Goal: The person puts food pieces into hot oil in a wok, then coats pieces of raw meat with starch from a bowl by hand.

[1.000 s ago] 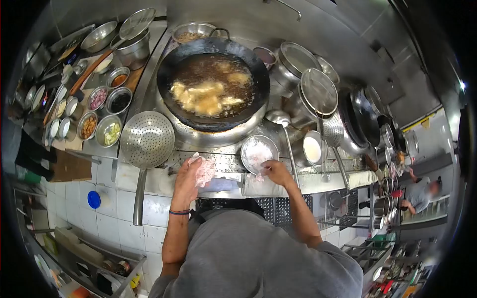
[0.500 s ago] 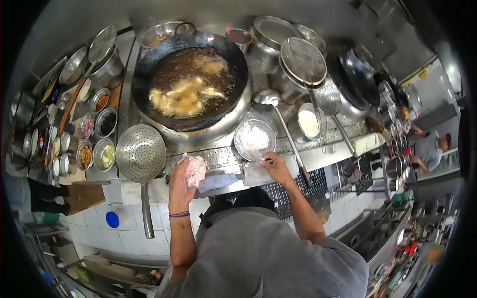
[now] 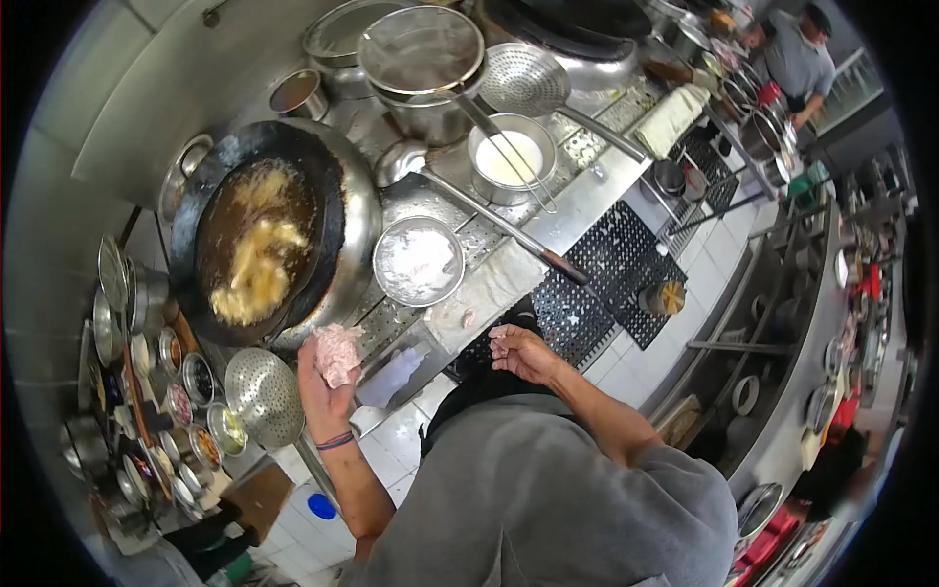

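My left hand [image 3: 315, 386] is closed round a lump of pale pink raw minced meat [image 3: 337, 354], held in front of the wok's rim. My right hand [image 3: 524, 354] is just off the counter's front edge, fingers curled together with white powder on them; what they hold, if anything, is hidden. Between the hands and the stove stands a steel bowl of white powder [image 3: 419, 260]. A small pinkish scrap [image 3: 468, 318] lies on the pale cloth [image 3: 504, 284] beside that bowl. Golden pieces [image 3: 256, 279] fry in the oil of the big black wok [image 3: 335, 210].
A perforated skimmer [image 3: 264, 396] lies left of my left hand. A ladle [image 3: 401, 161] with a long handle rests right of the wok, near a pot of white liquid [image 3: 509, 157]. Small ingredient bowls [image 3: 227, 428] crowd the far left. Another person [image 3: 797, 59] stands at the upper right.
The view has swung round with my head, so the stove appears tilted. My right hand has drawn back from the powder bowl past the counter's edge. My left hand still holds the meat.
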`<action>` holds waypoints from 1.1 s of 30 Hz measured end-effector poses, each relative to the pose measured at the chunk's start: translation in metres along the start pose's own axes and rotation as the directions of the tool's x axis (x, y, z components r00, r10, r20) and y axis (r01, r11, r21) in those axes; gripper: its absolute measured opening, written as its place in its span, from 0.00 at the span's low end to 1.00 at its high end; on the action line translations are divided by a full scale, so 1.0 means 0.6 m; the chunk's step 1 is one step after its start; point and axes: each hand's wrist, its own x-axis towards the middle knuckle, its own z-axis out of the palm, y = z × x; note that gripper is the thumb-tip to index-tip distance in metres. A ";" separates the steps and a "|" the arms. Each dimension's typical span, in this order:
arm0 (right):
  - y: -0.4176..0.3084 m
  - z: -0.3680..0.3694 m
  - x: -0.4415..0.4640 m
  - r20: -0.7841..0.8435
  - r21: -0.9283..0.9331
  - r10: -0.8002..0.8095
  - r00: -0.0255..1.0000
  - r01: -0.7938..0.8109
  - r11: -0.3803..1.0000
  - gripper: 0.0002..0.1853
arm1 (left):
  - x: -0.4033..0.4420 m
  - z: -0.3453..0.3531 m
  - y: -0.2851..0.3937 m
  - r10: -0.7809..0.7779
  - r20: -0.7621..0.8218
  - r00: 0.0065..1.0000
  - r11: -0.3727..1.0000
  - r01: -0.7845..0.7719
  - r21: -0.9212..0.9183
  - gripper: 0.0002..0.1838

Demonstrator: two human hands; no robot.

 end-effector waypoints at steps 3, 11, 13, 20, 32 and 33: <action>0.011 0.021 -0.003 -0.090 -0.499 -0.242 0.966 0.167 0.850 0.09 | 0.011 0.015 -0.006 0.015 -0.055 0.998 0.998 -0.012 0.059 0.16; -0.054 0.078 0.035 0.375 -0.900 -0.656 0.655 0.428 -0.087 0.10 | -0.038 0.049 -0.041 0.041 -0.117 0.992 0.993 -0.028 0.113 0.16; -0.060 0.060 0.030 0.352 -0.868 -0.613 0.708 0.492 0.071 0.09 | -0.065 0.042 -0.053 0.039 -0.116 0.993 0.997 -0.031 0.065 0.16; 0.001 -0.097 0.017 0.247 -0.259 0.040 0.968 0.026 0.966 0.15 | -0.170 0.034 -0.112 0.037 -0.308 0.951 0.999 -0.044 -0.015 0.17; 0.331 -0.206 0.297 -0.089 -0.913 -0.038 0.995 -0.066 0.403 0.22 | -0.264 0.021 -0.143 0.053 -0.335 0.941 0.983 -0.108 -0.147 0.17; 0.290 -0.174 0.279 -0.235 -0.876 -0.042 0.971 -0.193 0.441 0.22 | -0.266 0.017 -0.138 0.062 -0.345 0.936 0.984 -0.115 -0.135 0.17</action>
